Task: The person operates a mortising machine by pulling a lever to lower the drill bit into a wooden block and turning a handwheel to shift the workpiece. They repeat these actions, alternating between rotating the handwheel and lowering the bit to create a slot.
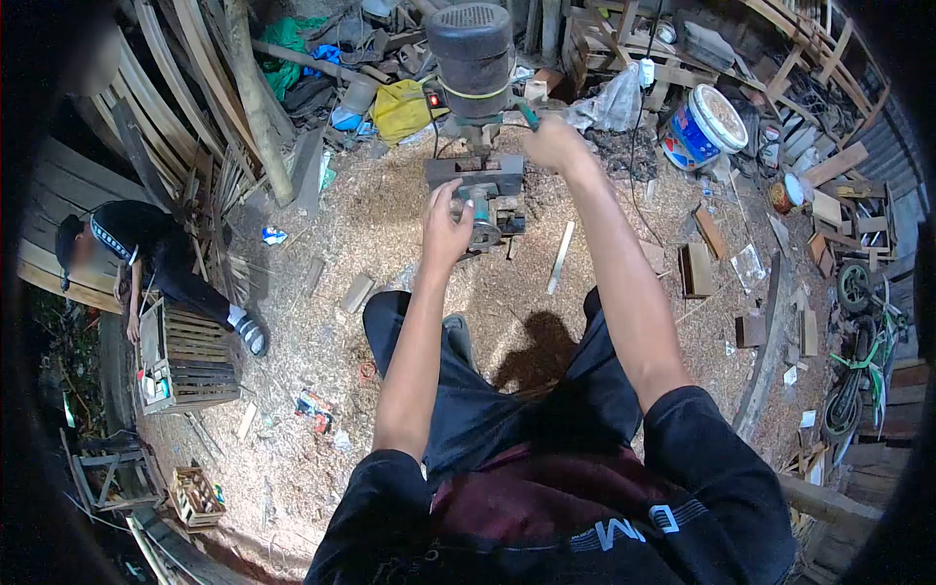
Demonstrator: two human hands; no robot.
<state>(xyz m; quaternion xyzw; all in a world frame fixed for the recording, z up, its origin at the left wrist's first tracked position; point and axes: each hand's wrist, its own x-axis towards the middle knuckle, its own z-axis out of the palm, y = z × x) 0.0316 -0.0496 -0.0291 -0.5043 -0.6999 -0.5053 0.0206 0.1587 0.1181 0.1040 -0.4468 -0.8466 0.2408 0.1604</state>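
Note:
In front of me stands a drilling machine with a dark, ribbed motor (pixel 471 44) on top. A dark rectangular block (pixel 478 175) lies across it under the motor, with a green vise-like part and a round metal handwheel (pixel 485 234) below. My left hand (pixel 447 229) is at the block's left end, fingertips stretched to its near edge and thumb apart, close beside the green part. My right hand (pixel 558 146) is closed around a green lever handle (pixel 529 115) right of the motor. Its fingertips are partly hidden. Whether a drill bit touches the block cannot be made out.
Wood shavings cover the floor, with loose wood pieces (pixel 695 270) about. A paint bucket (pixel 704 127) stands at right, with a hanging cable (pixel 639 146) nearer. At left another person (pixel 146 244) bends over a slatted crate (pixel 200 356). Long planks (pixel 146 93) lean behind.

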